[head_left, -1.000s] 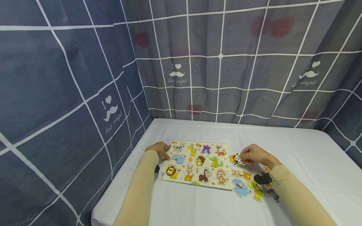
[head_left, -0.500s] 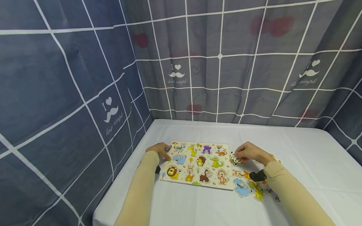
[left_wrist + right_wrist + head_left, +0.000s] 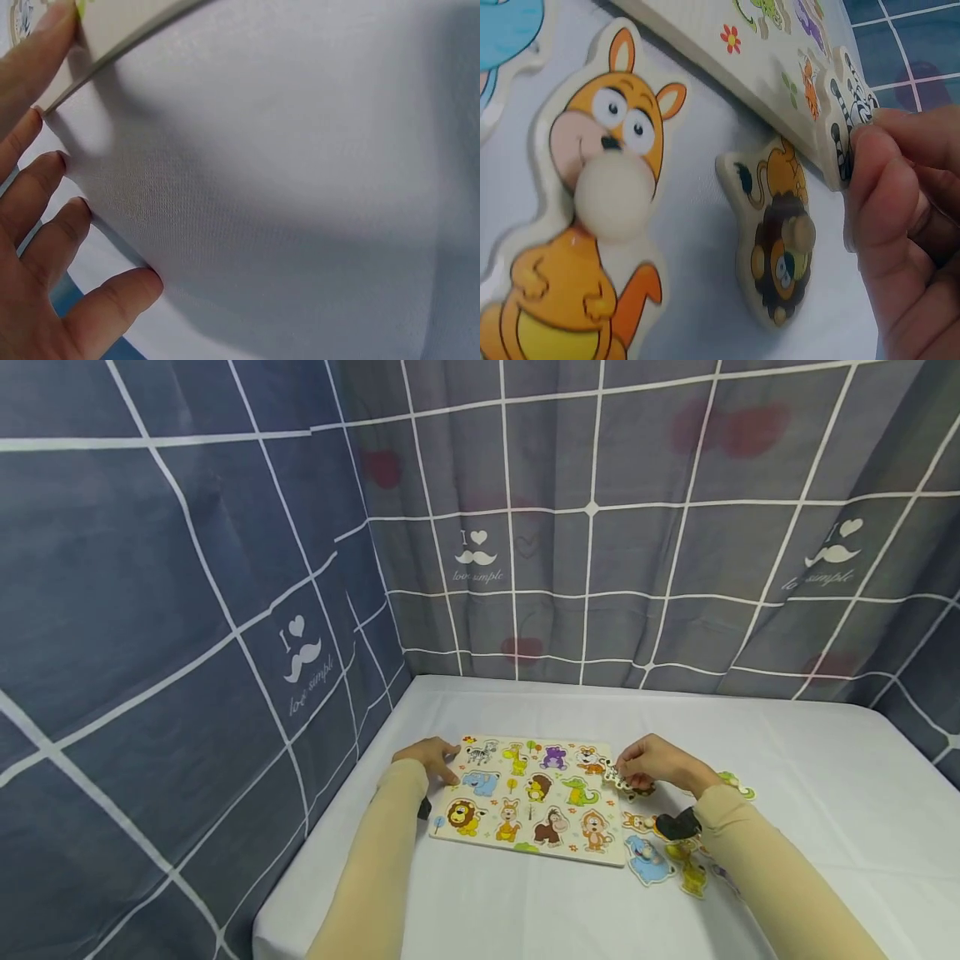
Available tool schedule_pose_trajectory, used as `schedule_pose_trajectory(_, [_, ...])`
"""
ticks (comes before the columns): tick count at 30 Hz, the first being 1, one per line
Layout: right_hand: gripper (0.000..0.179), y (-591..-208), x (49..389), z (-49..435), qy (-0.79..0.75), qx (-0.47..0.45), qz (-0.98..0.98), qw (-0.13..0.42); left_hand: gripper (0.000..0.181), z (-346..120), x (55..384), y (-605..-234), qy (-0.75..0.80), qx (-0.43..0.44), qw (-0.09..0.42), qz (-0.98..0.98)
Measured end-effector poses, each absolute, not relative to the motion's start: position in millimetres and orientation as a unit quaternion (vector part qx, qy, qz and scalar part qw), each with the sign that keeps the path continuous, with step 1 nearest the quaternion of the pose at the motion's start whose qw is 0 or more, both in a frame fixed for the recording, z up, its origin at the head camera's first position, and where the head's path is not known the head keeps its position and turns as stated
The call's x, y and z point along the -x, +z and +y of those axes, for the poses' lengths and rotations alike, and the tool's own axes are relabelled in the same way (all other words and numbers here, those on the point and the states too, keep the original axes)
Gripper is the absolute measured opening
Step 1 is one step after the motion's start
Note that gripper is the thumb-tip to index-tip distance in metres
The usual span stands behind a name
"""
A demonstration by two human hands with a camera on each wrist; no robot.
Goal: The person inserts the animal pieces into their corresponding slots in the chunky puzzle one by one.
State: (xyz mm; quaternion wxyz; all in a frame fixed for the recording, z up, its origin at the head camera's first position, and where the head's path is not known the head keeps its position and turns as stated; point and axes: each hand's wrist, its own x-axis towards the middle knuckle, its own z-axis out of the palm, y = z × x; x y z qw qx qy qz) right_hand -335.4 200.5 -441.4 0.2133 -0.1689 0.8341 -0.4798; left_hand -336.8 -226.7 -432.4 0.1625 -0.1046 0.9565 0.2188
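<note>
A wooden animal puzzle board lies flat on the white tablecloth. My left hand is at its left edge. In the left wrist view the thumb rests on the board's top, and the other fingers spread over the cloth beside it. My right hand pinches a zebra puzzle piece between thumb and fingers, tilted up by the board's right edge. Below it on the cloth lies a lion piece with a round knob. Nearer the camera is a kangaroo piece.
Right of the board, an elephant piece and a giraffe piece lie loose, partly near the right sleeve. A green piece sits beyond the right wrist. Checked curtains stand behind the table and at its left.
My right hand has carried the zebra piece slightly left, from among the loose pieces to the board's right edge. The left hand stays at the board.
</note>
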Motion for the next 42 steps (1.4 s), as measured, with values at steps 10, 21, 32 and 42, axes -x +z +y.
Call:
schedule_pose_trajectory(10, [0.018,-440.0,338.0,193.1,-0.476,0.179,0.835,0.209,0.082,-227.2,339.3,-433.8,0.220,0.104,0.166,0.956])
schedule_pose_trajectory(21, [0.017,-439.0,343.0,184.3,-0.473,0.175,0.838,0.209,0.081,-229.0,342.0,-433.6,0.215,0.093,0.169,0.957])
schedule_pose_trajectory(32, [0.016,-434.4,348.1,169.2,-0.458,0.182,0.847,0.198,0.083,-229.4,342.3,-434.6,0.208,0.101,0.165,0.959])
schedule_pose_trajectory(42, [0.015,-435.0,348.0,158.8,-0.468,0.177,0.842,0.202,0.080,-226.3,335.8,-432.1,0.208,0.095,0.160,0.960])
